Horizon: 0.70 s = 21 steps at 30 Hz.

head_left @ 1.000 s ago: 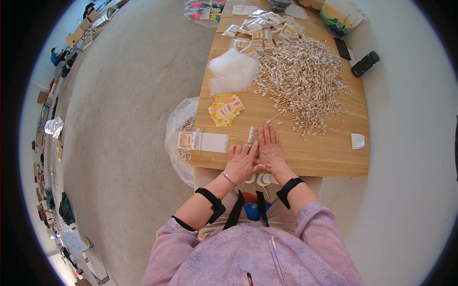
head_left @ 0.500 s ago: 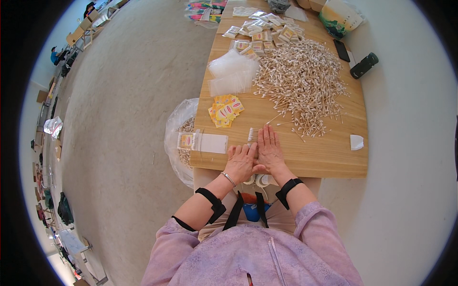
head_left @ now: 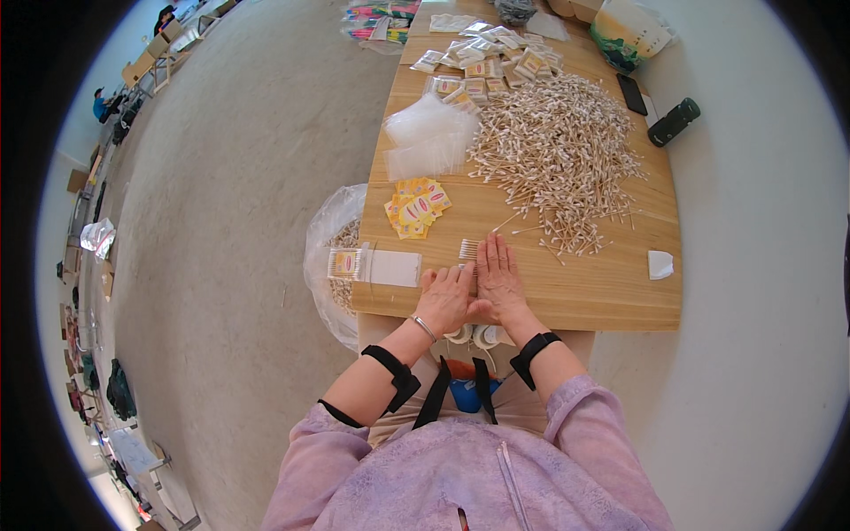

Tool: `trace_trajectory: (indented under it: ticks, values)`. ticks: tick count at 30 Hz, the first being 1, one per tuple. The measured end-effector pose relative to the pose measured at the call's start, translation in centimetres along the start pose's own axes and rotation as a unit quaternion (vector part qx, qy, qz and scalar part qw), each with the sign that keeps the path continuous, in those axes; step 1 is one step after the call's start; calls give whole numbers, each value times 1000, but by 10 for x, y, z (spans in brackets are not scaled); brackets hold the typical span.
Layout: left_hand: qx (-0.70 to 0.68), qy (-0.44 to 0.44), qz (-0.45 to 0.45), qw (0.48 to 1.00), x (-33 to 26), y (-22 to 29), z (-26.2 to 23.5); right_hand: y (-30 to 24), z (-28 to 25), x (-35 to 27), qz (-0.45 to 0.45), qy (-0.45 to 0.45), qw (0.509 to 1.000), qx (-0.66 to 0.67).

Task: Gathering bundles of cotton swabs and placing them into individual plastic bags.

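A short row of cotton swabs [head_left: 468, 250] lies side by side on the wooden table near its front edge. My right hand [head_left: 500, 281] lies flat along the row's right side, fingers straight and pointing away from me. My left hand [head_left: 445, 296] rests just in front of the row with bent fingers apart, its fingertips over the near ends of the swabs. Both thumbs meet between the hands, and part of the row is hidden under them. Left of my left hand is a white card strip [head_left: 395, 268] with a clear bag of cotton swabs and a yellow label [head_left: 344, 263] at its end.
Beyond my hands spreads a big heap of loose swabs [head_left: 562, 150]. Yellow labels [head_left: 418, 209], clear plastic bags [head_left: 429, 137] and filled packs [head_left: 482, 68] lie to its left and behind. A dark bottle [head_left: 674, 122] stands at right; a plastic sack [head_left: 312, 257] hangs below the left edge.
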State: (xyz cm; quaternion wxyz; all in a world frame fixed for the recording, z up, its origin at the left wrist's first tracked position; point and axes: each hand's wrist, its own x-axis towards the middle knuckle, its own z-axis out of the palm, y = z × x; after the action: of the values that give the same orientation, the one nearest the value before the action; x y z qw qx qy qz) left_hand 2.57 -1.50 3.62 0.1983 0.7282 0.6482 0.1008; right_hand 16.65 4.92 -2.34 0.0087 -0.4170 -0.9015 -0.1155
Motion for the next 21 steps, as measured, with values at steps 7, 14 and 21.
trace_trajectory:
  ticks: [7,14,21]
  values:
    - [-22,-18,-11,1000,7,-4,-7,1,-21,2,2,-66,988,138]
    - [-22,-2,-4,1000,6,-9,-1,0,-22,3,2,-63,983,172]
    - [-34,-68,-32,997,16,-9,-11,-4,-22,3,16,-65,985,161]
